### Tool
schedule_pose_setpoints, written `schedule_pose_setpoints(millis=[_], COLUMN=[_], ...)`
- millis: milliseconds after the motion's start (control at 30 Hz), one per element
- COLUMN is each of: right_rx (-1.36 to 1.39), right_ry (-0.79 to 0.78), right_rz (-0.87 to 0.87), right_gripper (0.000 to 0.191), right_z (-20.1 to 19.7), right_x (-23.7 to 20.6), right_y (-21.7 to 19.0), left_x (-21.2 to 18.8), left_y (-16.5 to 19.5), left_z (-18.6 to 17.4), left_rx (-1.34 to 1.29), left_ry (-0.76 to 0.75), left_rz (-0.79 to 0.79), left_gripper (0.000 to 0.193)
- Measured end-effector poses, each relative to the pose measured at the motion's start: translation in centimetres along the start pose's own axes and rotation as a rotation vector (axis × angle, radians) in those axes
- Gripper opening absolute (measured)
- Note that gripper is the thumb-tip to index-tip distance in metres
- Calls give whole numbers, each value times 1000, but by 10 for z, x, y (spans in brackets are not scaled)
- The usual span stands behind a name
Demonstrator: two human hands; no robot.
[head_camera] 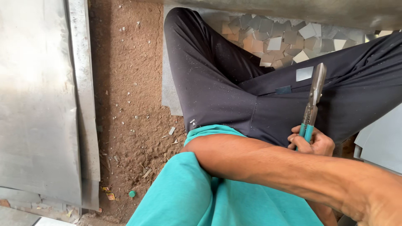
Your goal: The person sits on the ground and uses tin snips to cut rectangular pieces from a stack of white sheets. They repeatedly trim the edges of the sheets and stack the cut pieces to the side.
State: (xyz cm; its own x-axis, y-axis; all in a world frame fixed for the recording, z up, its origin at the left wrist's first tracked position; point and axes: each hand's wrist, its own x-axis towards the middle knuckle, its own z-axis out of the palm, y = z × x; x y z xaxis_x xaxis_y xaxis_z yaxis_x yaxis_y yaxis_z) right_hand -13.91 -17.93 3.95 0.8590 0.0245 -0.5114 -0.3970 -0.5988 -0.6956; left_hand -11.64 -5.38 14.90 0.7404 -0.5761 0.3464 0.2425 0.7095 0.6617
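Observation:
My right hand [315,143] is closed around the teal handles of a pair of metal snips [315,90]. The jaws are shut and point up over my lap. My left forearm [268,165] crosses in front of that hand toward the lower right, and the left hand itself is out of the frame. I sit in black trousers [209,83] and a teal shirt [188,196]. One small square of sheet metal [304,73] lies on my thigh beside the snips' tip, with a darker piece [283,89] just below it.
A pile of several small cut metal squares [276,37] lies on the ground between my legs. Large grey metal sheets [37,104] lean at the left, and another sheet [383,142] sits at the right edge. The floor is brown dirt [130,104] with scraps and a green cap [132,193].

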Motion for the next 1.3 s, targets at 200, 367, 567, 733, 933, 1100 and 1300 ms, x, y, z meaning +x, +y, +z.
schedule_pose_setpoints(millis=[200, 367, 567, 733, 933, 1100, 1300], right_rx=[-23, -26, -24, -47, 141, -160, -37], right_ry=[-19, -25, -6, -69, -241, -451, -832], right_rz=[-12, -19, 26, 92, -183, -105, -19], right_gripper=[19, 21, 22, 21, 17, 22, 70], right_z=[-1, -2, 4, -6, -7, -5, 15], right_x=[4, 6, 14, 17, 17, 29, 55], right_y=[5, 7, 4, -3, -26, -59, -104], left_x=[-4, -11, -98, -120, -86, -109, -133], left_y=[7, 72, 179, 203, 184, 96, 56], left_z=[-6, -37, -192, -262, -174, -144, -165], left_rx=[47, 327, 1714, 1741, 1073, 577, 293], left_ry=[18, 149, 1409, 1434, 1325, 1490, 1372], left_rz=[7, 87, 79, -12, 202, 178, 265], left_gripper=[18, 18, 18, 18, 5, 20, 18])
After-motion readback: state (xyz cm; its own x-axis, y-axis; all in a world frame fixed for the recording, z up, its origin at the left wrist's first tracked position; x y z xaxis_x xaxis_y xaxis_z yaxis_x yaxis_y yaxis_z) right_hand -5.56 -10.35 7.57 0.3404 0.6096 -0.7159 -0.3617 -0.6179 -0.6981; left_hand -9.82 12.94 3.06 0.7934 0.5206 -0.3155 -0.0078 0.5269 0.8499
